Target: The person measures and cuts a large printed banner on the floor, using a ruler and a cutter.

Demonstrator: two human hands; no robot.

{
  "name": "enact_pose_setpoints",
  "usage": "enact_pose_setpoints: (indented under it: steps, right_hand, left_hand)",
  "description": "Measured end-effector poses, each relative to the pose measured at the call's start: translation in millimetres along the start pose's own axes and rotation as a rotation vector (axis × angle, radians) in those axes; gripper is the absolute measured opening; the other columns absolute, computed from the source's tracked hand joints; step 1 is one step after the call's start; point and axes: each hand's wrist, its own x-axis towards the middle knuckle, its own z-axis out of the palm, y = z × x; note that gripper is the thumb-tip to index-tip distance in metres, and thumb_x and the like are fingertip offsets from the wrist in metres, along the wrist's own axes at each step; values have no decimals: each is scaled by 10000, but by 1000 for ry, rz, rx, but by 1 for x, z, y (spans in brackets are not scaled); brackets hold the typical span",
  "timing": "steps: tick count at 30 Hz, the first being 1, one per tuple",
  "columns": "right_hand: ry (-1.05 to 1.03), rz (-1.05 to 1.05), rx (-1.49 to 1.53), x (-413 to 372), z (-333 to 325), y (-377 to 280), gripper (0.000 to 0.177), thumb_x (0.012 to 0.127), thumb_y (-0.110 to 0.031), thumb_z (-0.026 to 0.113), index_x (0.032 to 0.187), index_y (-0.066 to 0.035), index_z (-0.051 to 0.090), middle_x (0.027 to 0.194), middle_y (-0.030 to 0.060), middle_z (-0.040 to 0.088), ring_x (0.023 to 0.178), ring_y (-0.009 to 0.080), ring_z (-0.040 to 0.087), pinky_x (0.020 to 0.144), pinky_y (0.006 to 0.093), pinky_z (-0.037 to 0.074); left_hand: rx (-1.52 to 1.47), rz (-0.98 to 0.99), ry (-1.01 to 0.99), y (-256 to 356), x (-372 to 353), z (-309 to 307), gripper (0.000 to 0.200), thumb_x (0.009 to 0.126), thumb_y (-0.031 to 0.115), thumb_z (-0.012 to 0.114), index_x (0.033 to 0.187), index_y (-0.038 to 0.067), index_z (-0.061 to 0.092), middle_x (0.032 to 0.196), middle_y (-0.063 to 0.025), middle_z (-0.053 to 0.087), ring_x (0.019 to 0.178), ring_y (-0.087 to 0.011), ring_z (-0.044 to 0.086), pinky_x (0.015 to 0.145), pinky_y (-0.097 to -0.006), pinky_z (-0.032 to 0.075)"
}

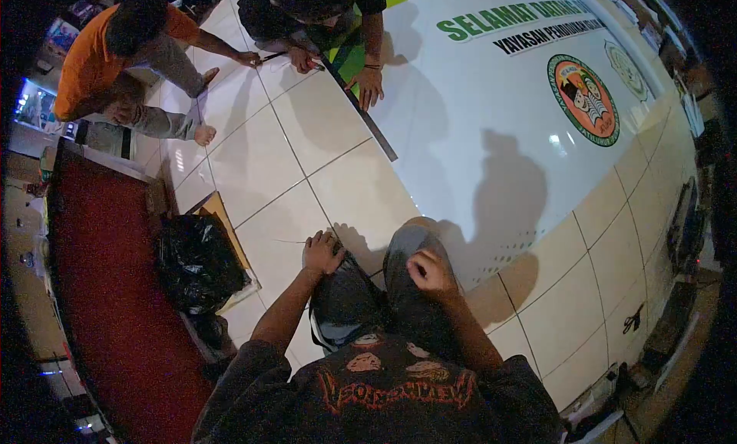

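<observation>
My left hand (323,252) lies on my left knee, fingers spread, holding nothing. My right hand (430,273) is curled into a loose fist over my right knee, and nothing shows in it. Just beyond my knees, a large white printed banner (445,168) with green lettering and round logos is spread over the tiled floor. My head's shadow falls across it. A dark strip (378,135) runs along the banner's left edge.
A person in dark clothes (371,22) crouches with one hand on the banner's edge and a small red item in the other. Another in orange (96,52) squats beside them. Black plastic bag (201,260) at left, scissors (632,320) at right, red-topped surface (107,290) far left.
</observation>
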Motion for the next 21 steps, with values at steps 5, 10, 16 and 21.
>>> enact_pose_setpoints:
  steps: [5, 10, 16, 21]
  right_hand:
    - [-59, -51, -59, -22, 4, 4, 109, 917, -127, 634, 947, -23, 641, 984, 143, 642, 911, 352, 624, 797, 413, 507]
    - [-42, -27, -30, -23, 7, 7, 87, 905, -103, 645, 954, -32, 637, 987, 142, 643, 931, 353, 623, 807, 420, 504]
    - [6, -69, -19, -20, 16, 16, 72, 890, -82, 658, 939, -33, 637, 961, 140, 650, 923, 348, 636, 808, 418, 509]
    - [35, -115, -94, -23, 20, 23, 74, 882, -73, 667, 929, -22, 640, 943, 141, 661, 895, 345, 650, 786, 418, 518]
  left_hand:
    - [17, -30, 19, 2, 0, -2, 624, 925, 559, 483, 1399, 156, 531, 1533, -67, 400, 1454, -291, 283, 1193, -513, 201]
    - [10, -61, -38, 9, -2, -15, 611, 916, 556, 486, 1386, 168, 535, 1541, -48, 389, 1462, -264, 272, 1206, -482, 189]
    - [20, -70, -49, 10, 0, -18, 610, 927, 556, 463, 1401, 177, 526, 1522, -39, 407, 1455, -242, 278, 1216, -462, 178]
    - [-3, -81, -27, 9, 0, -16, 610, 931, 547, 464, 1397, 159, 529, 1511, -43, 417, 1449, -236, 290, 1208, -464, 194]
